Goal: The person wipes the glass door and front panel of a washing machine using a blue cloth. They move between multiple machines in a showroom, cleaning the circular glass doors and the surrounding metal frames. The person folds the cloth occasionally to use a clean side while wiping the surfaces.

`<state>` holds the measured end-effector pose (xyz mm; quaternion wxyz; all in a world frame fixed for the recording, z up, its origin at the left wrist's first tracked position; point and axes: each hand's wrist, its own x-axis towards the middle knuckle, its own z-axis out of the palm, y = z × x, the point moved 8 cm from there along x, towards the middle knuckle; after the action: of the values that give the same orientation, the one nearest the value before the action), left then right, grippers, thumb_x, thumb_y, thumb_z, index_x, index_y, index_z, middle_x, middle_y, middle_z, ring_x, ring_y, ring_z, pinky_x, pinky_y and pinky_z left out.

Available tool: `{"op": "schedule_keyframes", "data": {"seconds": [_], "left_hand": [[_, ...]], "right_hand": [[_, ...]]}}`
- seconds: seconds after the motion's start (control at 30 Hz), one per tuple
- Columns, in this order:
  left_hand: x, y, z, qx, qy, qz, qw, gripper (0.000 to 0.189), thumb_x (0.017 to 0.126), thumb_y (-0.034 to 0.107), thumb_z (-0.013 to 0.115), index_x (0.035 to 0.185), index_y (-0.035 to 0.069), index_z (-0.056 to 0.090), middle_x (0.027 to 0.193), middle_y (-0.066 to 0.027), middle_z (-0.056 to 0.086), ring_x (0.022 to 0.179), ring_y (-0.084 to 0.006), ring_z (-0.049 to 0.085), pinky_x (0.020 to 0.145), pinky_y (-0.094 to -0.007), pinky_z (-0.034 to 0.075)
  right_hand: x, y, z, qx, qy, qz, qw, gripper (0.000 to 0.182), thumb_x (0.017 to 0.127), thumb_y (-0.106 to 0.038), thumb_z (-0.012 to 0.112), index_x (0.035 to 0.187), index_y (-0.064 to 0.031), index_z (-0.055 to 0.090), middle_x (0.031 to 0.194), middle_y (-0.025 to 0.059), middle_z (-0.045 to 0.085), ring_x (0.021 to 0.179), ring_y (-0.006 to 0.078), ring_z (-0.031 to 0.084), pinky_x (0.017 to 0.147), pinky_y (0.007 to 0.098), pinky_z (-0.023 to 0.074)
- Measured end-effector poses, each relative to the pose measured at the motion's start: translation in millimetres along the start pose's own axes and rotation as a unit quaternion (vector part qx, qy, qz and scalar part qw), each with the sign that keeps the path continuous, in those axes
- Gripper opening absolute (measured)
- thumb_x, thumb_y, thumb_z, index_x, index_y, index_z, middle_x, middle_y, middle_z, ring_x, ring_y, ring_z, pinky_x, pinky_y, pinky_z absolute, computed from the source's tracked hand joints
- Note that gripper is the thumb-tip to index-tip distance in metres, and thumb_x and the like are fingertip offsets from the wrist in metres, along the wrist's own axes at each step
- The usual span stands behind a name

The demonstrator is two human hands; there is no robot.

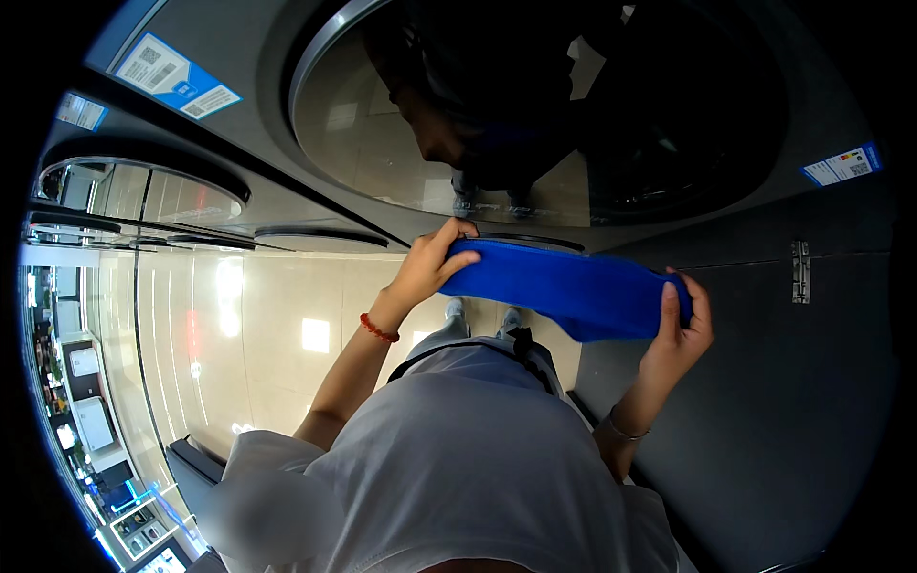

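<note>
A blue cloth (pixel 559 286) is stretched out in front of my body, with a fold hanging down near its right part. My left hand (pixel 437 261) pinches its left end between thumb and fingers, and a red beaded bracelet is on that wrist. At the right end my right hand (pixel 680 311) grips the cloth, thumb on the near side; a thin bangle circles that wrist. Just beyond the cloth stands a dark front-loading washing machine or dryer with a large round glass door (pixel 501 143), which reflects a person and the floor.
More round-door machines (pixel 143 179) line up at the left. A dark panel (pixel 731 387) with a metal hinge or latch (pixel 801 272) stands close on the right. Stickers (pixel 175 77) bear writing and codes. Glossy tiles (pixel 286 308) cover the floor; a dark boxy object (pixel 193 462) is at lower left.
</note>
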<state>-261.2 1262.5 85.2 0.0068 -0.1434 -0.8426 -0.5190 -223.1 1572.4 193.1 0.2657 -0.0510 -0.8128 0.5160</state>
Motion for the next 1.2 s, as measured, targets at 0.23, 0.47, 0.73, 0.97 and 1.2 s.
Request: {"op": "schedule_keyframes", "data": {"seconds": [0.23,0.47,0.73,0.97,1.2], "left_hand": [[-0.1,47.6,2.4,0.177,-0.085,0.139,0.971,0.034,0.076,0.028,0.068,0.107,0.017,0.06,0.093,-0.0044,0.062,0.065,-0.0191,0.061,0.053,-0.0268,0.05],[-10.8,81.6,0.1,0.269,-0.08,0.222,0.934,0.024,0.079,0.009,0.059,0.101,0.019,0.06,0.103,-0.0015,0.057,0.058,-0.0165,0.056,0.046,-0.025,0.045],[-10.7,74.0,-10.9,0.346,-0.093,0.197,0.913,0.025,0.072,0.031,0.068,0.09,0.015,0.062,0.084,-0.0015,0.056,0.059,-0.018,0.058,0.051,-0.0283,0.048],[-15.3,77.3,-8.2,0.332,-0.144,0.251,0.898,0.022,0.069,0.03,0.069,0.08,0.014,0.059,0.078,-0.0012,0.054,0.062,-0.0199,0.059,0.051,-0.0308,0.046],[-44.5,98.0,5.2,0.276,-0.179,0.324,0.887,0.021,0.073,0.012,0.061,0.092,0.019,0.066,0.082,0.0025,0.055,0.063,-0.0125,0.057,0.048,-0.0244,0.046]], "right_hand": [[2.1,17.7,-19.1,0.037,0.062,-0.014,0.997,0.014,0.088,-0.012,0.059,0.097,-0.0015,0.06,0.093,0.008,0.062,0.081,0.0114,0.056,0.072,0.0221,0.043],[3.1,17.7,-27.7,0.055,0.041,-0.113,0.991,0.01,0.091,-0.007,0.051,0.098,-0.0065,0.044,0.1,0.0152,0.06,0.091,0.0163,0.057,0.075,0.0239,0.0409],[-2.1,23.2,-44.5,0.106,0.04,-0.116,0.987,0.018,0.086,0.003,0.053,0.093,-0.0074,0.04,0.098,0.0169,0.059,0.083,0.0153,0.058,0.075,0.0289,0.0466],[-0.5,15.3,-40.1,0.0,-0.004,-0.061,0.998,0.009,0.087,-0.004,0.057,0.095,-0.0009,0.06,0.09,0.0063,0.06,0.07,0.0064,0.048,0.057,0.0191,0.0348],[1.1,27.3,-49.3,-0.054,-0.042,-0.026,0.997,0.011,0.087,-0.005,0.059,0.094,-0.0047,0.066,0.082,-0.0012,0.061,0.056,0.0016,0.036,0.05,0.0167,0.0257]]}}
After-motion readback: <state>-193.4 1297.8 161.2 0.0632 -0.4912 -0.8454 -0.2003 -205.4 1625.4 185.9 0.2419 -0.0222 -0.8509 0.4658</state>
